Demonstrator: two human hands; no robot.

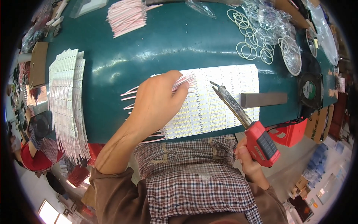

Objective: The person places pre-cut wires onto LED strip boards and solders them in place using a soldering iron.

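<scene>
Checked cloth (194, 175) covers the person's lap at six o'clock. Right hand (249, 161) grips a red soldering iron (246, 121) at four o'clock; left hand (158, 100) pinches pink-white wires (182, 81) onto white LED strips (212, 100) at centre on the green table (156, 44)

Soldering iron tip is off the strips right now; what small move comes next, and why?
Probably lower the soldering iron in the right hand a little toward the wire ends that the left hand pinches onto the white LED strips. Its tip hangs just right of those fingertips, apart from them, above the strips, so a short move left and down looks enough.
</scene>
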